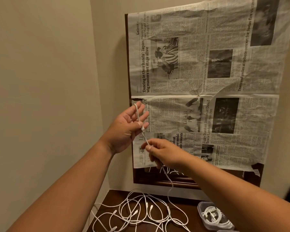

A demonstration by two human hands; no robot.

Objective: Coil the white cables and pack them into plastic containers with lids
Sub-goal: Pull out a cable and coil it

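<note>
Above the worktop (113,197), the left hand (124,129) carries a white cable (146,139) over spread fingers, thumb clamping it. The right hand (166,153) pinches it lower (loose cables (141,213) lie below).

Loose cables (151,206) sprawl over table (114,196), container (199,208) at right (apparently filled), open air above

Smooth white plastic cables (146,205) lie on the dark, faintly glossy wooden worktop (113,197). The container (199,206) on the worktop is clear, shiny plastic. Above the worktop, creased matt newspaper (191,81) covers a polished wooden frame (166,182).
</note>
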